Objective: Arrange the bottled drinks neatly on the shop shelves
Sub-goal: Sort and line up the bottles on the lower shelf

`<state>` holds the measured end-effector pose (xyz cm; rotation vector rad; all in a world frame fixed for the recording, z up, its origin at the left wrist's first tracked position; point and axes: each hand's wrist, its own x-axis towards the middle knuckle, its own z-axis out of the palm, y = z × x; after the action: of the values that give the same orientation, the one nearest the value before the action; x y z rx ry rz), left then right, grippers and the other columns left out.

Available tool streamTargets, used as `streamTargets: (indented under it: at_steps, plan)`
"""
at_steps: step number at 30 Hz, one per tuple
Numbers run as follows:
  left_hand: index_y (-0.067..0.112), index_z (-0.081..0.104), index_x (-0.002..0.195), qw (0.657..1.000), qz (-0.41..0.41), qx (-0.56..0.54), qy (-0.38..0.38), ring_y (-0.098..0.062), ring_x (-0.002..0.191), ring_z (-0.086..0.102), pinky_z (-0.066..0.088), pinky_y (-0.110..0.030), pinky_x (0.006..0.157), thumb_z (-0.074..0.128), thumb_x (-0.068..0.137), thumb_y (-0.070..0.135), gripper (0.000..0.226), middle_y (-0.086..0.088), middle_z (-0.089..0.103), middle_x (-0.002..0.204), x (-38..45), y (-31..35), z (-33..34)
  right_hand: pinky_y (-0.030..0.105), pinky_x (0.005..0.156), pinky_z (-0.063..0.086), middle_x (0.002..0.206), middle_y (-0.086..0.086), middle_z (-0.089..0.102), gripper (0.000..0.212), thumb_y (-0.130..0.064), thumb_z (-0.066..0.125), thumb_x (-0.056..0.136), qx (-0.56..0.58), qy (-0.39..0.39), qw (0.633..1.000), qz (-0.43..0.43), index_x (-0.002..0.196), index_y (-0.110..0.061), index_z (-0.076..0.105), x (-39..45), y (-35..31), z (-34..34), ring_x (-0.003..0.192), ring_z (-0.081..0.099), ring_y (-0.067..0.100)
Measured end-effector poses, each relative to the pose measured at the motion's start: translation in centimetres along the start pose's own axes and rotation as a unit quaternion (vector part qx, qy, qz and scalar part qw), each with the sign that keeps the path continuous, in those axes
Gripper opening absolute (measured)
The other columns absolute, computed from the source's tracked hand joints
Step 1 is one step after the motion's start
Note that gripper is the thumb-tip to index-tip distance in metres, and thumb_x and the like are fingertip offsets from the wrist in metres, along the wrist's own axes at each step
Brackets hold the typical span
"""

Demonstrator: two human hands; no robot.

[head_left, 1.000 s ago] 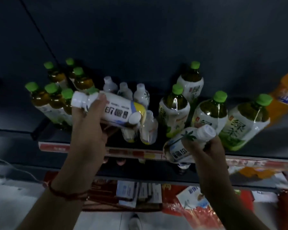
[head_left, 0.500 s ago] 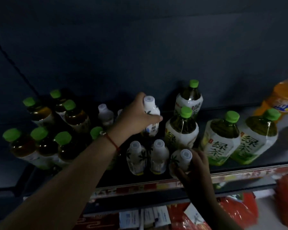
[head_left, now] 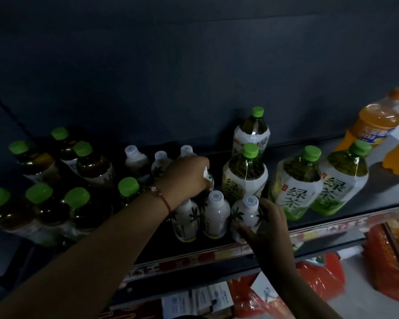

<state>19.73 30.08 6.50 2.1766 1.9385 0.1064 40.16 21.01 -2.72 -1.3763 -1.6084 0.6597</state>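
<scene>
Dim shop shelf (head_left: 378, 199). Left hand (head_left: 187, 178) is reaching in over the small white bottles, fingers curling round the top of one white bottle (head_left: 209, 178) in the middle of the shelf. Right hand (head_left: 266, 224) is gripping another white palm-print bottle (head_left: 247, 215) at the shelf's front edge, just beside two matching ones. Green tea bottles (head_left: 295, 187) are standing to the right, an orange drink bottle (head_left: 373, 125) toward the back right corner.
</scene>
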Motion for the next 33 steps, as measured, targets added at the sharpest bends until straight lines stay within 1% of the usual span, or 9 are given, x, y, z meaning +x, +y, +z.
streamTargets:
  at_steps: [2, 6, 10, 13, 15, 18, 20, 27, 33]
  plan:
    - [0.025, 0.061, 0.1, 0.998, 0.0, -0.013, 0.061, -0.018, 0.094, 0.062, 0.046, -0.028, 0.077, 0.061, 0.088, 0.039, 0.019, 0.005, 0.065, 0.104, -1.2, 0.5, -0.4, 0.017, 0.088, 0.042, 0.116, -0.011, 0.05, 0.06, -0.051, 0.073, 0.07, 0.002, -0.02, 1.0, -0.006, 0.122, -0.033, 0.049, -0.1, 0.1, -0.5, 0.107, 0.05, 0.003]
    - [0.025, 0.065, 0.113, 0.973, 0.087, -0.045, 0.211, -0.012, 0.103, 0.056, 0.04, -0.026, 0.081, 0.053, 0.096, 0.037, 0.025, 0.007, 0.064, 0.112, -7.2, 1.7, -1.2, 0.014, 0.091, 0.043, 0.123, -0.015, 0.052, 0.063, -0.064, 0.061, 0.071, -0.015, -0.082, 0.996, -0.023, 0.127, -0.037, 0.048, 0.2, 0.2, -1.8, 0.112, 0.05, -0.003]
    - [0.027, 0.066, 0.104, 0.969, 0.153, -0.098, 0.168, -0.007, 0.09, 0.057, 0.046, -0.028, 0.074, 0.047, 0.098, 0.04, 0.023, 0.011, 0.064, 0.099, -16.1, 2.9, 1.7, 0.022, 0.098, 0.043, 0.141, -0.022, 0.044, 0.071, -0.055, 0.065, 0.081, -0.049, -0.179, 0.982, -0.037, 0.144, -0.038, 0.038, 0.2, 0.5, -4.4, 0.126, 0.043, -0.006]
    - [0.051, 0.061, 0.105, 0.971, 0.048, -0.214, 0.093, 0.008, 0.097, 0.056, 0.049, -0.018, 0.078, 0.044, 0.089, 0.068, 0.029, 0.029, 0.06, 0.108, -21.5, 3.4, 6.5, 0.013, 0.092, 0.041, 0.134, -0.025, 0.04, 0.064, -0.053, 0.061, 0.084, -0.062, -0.201, 0.977, -0.035, 0.141, -0.034, 0.041, -1.4, 0.5, -6.6, 0.116, 0.041, -0.014]
    - [0.065, 0.055, 0.101, 0.953, -0.038, -0.292, 0.071, 0.016, 0.106, 0.052, 0.047, -0.013, 0.083, 0.04, 0.078, 0.083, 0.034, 0.043, 0.052, 0.117, -24.5, 3.9, 10.0, 0.018, 0.089, 0.049, 0.127, -0.026, 0.049, 0.044, -0.052, 0.058, 0.085, -0.049, -0.235, 0.969, -0.051, 0.127, -0.039, 0.053, -3.4, 0.7, -7.8, 0.112, 0.049, -0.01]
    - [0.051, 0.065, 0.107, 0.926, -0.099, -0.357, 0.076, 0.009, 0.108, 0.059, 0.052, -0.021, 0.087, 0.057, 0.086, 0.063, 0.026, 0.034, 0.061, 0.115, -28.2, 5.9, 14.0, 0.007, 0.086, 0.042, 0.117, -0.039, 0.051, 0.027, -0.056, 0.056, 0.084, -0.045, -0.305, 0.95, -0.052, 0.111, -0.057, 0.052, -7.7, 1.7, -9.8, 0.113, 0.049, -0.013]
    - [0.049, 0.065, 0.113, 0.917, -0.096, -0.376, 0.086, 0.009, 0.108, 0.059, 0.048, -0.014, 0.088, 0.059, 0.087, 0.061, 0.03, 0.03, 0.063, 0.115, -29.8, 7.8, 15.8, 0.004, 0.087, 0.041, 0.119, -0.037, 0.054, 0.028, -0.056, 0.057, 0.083, -0.019, -0.342, 0.938, -0.048, 0.111, -0.057, 0.054, -11.2, 2.8, -11.0, 0.114, 0.051, -0.012]
    - [0.036, 0.065, 0.118, 0.947, -0.086, -0.293, 0.103, 0.005, 0.118, 0.054, 0.04, -0.01, 0.095, 0.055, 0.091, 0.049, 0.032, 0.027, 0.06, 0.123, -28.9, 7.8, 25.7, 0.015, 0.093, 0.047, 0.123, -0.024, 0.061, 0.041, -0.068, 0.052, 0.085, 0.026, -0.345, 0.938, -0.027, 0.118, -0.044, 0.061, -19.7, 12.1, -8.1, 0.117, 0.058, -0.001]
    - [0.014, 0.069, 0.118, 0.971, -0.054, -0.101, 0.209, -0.025, 0.11, 0.061, 0.05, -0.038, 0.093, 0.051, 0.094, 0.034, 0.036, -0.005, 0.068, 0.119, -18.9, 1.5, 39.5, 0.007, 0.085, 0.043, 0.117, -0.043, 0.044, 0.032, -0.054, 0.055, 0.086, -0.02, -0.338, 0.938, -0.072, 0.115, -0.064, 0.045, -15.9, 23.8, 3.0, 0.111, 0.048, -0.013]
